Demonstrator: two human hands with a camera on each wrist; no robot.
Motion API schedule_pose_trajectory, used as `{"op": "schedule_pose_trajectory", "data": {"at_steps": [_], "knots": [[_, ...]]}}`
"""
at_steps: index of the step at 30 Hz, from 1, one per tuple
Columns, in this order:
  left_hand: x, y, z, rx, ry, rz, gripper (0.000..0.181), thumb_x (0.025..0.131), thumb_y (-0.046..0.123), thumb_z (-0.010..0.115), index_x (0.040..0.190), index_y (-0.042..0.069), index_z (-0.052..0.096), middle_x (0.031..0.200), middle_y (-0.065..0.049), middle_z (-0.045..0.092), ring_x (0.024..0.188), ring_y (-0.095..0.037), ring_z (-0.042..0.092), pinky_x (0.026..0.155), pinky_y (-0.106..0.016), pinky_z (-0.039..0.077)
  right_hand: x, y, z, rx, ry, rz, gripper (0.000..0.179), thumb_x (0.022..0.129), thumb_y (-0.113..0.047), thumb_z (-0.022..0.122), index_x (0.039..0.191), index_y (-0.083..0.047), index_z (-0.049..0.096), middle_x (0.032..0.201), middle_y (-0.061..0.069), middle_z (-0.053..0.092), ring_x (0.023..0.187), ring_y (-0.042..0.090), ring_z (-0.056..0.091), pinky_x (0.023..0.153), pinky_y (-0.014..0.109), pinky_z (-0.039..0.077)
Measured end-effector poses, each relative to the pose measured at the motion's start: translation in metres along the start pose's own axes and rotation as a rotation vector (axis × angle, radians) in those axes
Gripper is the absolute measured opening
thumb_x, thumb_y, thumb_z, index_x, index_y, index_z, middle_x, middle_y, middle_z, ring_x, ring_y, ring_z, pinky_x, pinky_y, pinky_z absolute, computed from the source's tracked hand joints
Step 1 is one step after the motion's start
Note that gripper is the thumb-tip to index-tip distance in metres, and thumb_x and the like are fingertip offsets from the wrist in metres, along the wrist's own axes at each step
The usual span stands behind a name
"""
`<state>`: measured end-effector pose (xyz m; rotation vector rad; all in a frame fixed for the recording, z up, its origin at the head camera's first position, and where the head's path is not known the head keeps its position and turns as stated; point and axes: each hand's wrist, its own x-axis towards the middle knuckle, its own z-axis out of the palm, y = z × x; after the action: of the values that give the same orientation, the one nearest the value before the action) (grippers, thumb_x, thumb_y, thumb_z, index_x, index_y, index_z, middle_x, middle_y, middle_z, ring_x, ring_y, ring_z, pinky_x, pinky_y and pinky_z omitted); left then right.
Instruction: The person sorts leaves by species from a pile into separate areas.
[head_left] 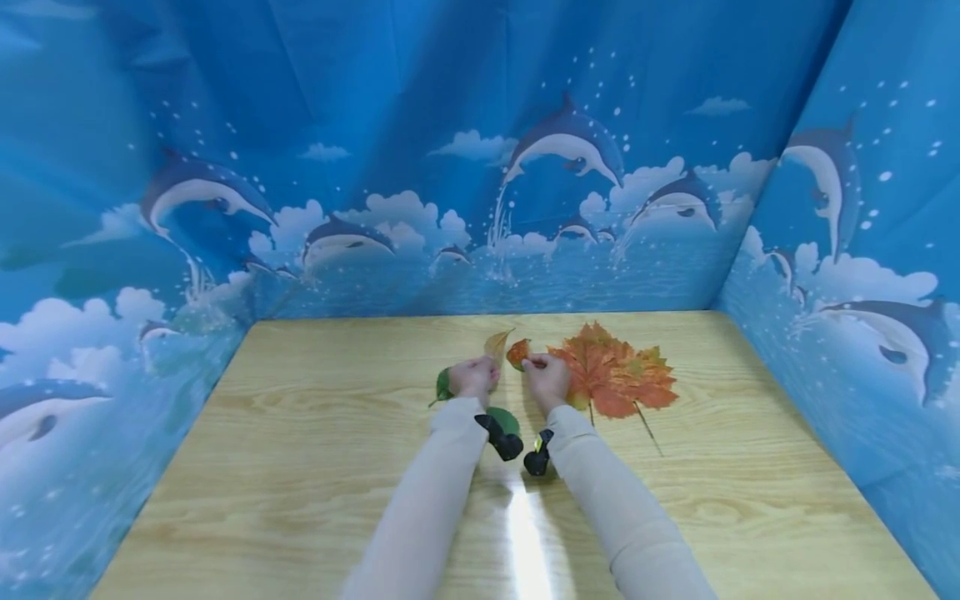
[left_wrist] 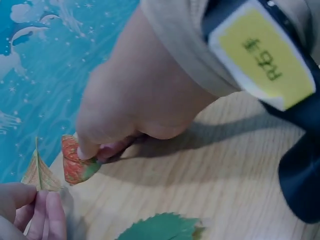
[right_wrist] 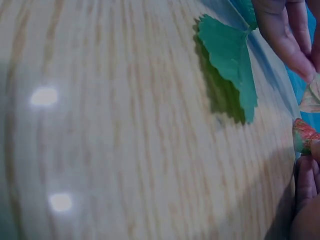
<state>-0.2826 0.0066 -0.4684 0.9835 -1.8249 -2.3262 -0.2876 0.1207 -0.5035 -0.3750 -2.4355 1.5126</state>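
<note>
Near the back middle of the table, my left hand (head_left: 474,377) pinches a pale yellow-brown leaf (head_left: 497,342) between thumb and fingers, pointed end up. Just to its right, my right hand (head_left: 549,381) pinches a smaller red leaf with a green edge (head_left: 517,354). In the left wrist view the yellow-brown leaf (left_wrist: 42,172) and the red leaf (left_wrist: 76,162) are held close together but apart. A green leaf (head_left: 504,421) with a toothed edge lies below the hands, partly hidden by the left wrist. Another green leaf (head_left: 443,385) shows left of my left hand.
Orange-red maple leaves (head_left: 611,371) on thin stems lie overlapped right of my right hand. The wood-grain table (head_left: 300,467) ends at blue dolphin-print curtains (head_left: 420,167) at the back and sides. Black wrist cameras (head_left: 537,458) sit on both wrists, close to each other.
</note>
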Motion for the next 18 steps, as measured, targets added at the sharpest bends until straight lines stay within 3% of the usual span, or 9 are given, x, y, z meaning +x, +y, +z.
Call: {"op": "schedule_pose_trajectory", "data": {"at_steps": [12,14,18], "knots": [[0.004,-0.015,0.003,0.11,-0.03,0.037,0.012,0.086,0.003,0.069,0.096,-0.002,0.074,0.088,-0.014,0.072,0.069,-0.016,0.068,0.061,-0.023,0.055,0.001,0.003,0.004,-0.003,0.013,-0.01,0.019,0.087,-0.012,0.07,0.101,0.0,0.073,0.097,0.018,0.071,0.089,0.03,0.067,0.077,0.041,0.054],[0.003,-0.017,0.003,0.182,-0.031,0.099,0.011,0.086,0.005,0.07,0.094,0.0,0.075,0.085,-0.013,0.073,0.069,-0.017,0.069,0.061,-0.025,0.056,0.001,0.004,0.004,0.002,0.012,-0.006,0.019,0.087,-0.012,0.07,0.102,0.0,0.073,0.097,0.017,0.071,0.09,0.03,0.066,0.077,0.041,0.054],[0.002,-0.019,0.005,0.438,-0.001,0.305,0.009,0.087,0.012,0.071,0.089,0.006,0.077,0.081,-0.008,0.073,0.07,-0.018,0.068,0.062,-0.031,0.055,0.0,0.004,0.004,0.008,0.008,-0.008,0.019,0.087,-0.012,0.07,0.102,0.0,0.073,0.098,0.018,0.071,0.09,0.031,0.066,0.077,0.043,0.054]]}}
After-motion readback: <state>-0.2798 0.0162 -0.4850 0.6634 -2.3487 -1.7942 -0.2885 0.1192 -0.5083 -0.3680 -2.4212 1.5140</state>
